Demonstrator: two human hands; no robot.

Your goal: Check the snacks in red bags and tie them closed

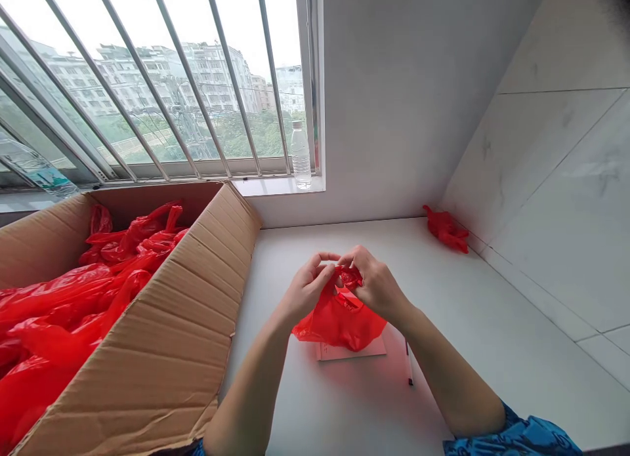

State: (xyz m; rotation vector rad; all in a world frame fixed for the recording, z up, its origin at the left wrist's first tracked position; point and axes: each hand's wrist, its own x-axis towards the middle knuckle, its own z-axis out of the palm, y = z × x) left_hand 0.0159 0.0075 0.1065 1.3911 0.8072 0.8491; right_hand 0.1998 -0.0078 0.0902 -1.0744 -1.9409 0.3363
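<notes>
A red plastic bag (pixel 339 321) hangs just above the white counter, in the middle of the head view. My left hand (pixel 308 289) pinches its top on the left. My right hand (pixel 377 284) grips the twisted handles on the right, fingers curled around them. Both hands meet above the bag. Under the bag lies a small white card or pad (pixel 352 351), partly hidden. A thin pen (pixel 408 364) lies beside it on the counter.
A large open cardboard box (pixel 197 298) full of red plastic bags (pixel 73 292) stands at the left. Another bundled red bag (pixel 447 229) sits in the far right corner by the tiled wall. A water bottle (pixel 300 155) stands on the windowsill.
</notes>
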